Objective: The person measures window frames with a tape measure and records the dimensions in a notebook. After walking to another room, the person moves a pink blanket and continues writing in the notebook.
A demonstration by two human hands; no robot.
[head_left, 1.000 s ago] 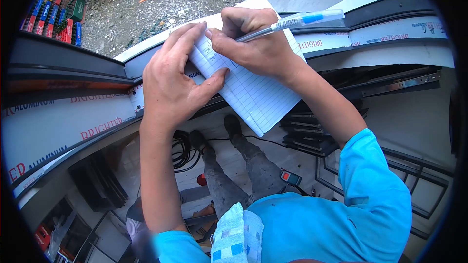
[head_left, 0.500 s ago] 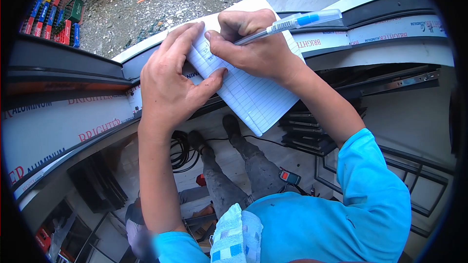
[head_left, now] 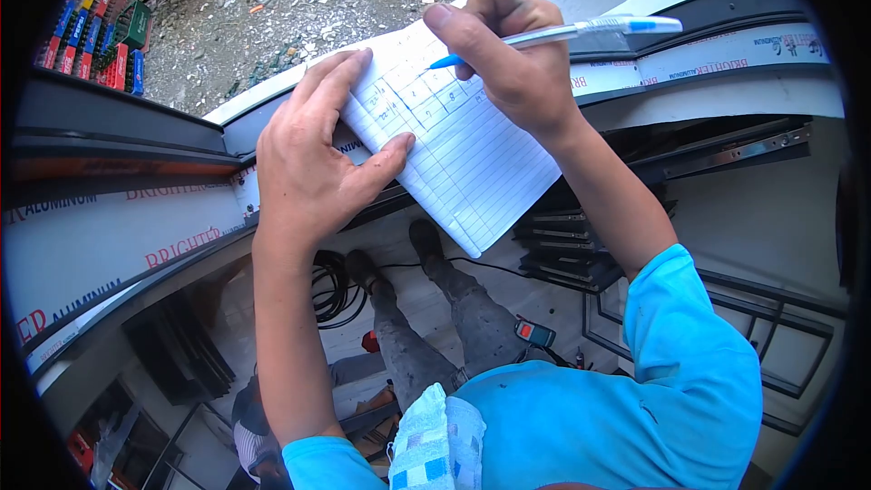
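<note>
A lined notebook (head_left: 490, 181) lies tilted on the window ledge, with a hand-drawn grid and small handwritten numbers on its upper part. My right hand (head_left: 522, 63) grips a clear ballpoint pen (head_left: 590, 29) with a white and blue label near its back end. Its blue tip points at the page, close over the grid. At the notebook's left edge my left hand (head_left: 313, 150) rests with fingers stretched out, fingertips at the upper edge and thumb spread lower down, steadying the paper.
Dark frame members and film-covered aluminium panels (head_left: 118, 227) border the ledge. Outside are rubble ground (head_left: 299, 0) and bottle crates (head_left: 95, 32). Below lie a coiled black cable (head_left: 337, 295), stacked dark profiles (head_left: 567, 249) and a small handheld device (head_left: 535, 333). Another person (head_left: 254, 440) is at lower left.
My right hand has moved up and right with the pen, uncovering the grid and bringing the pen's blue tip into view. My left hand stays almost in place.
</note>
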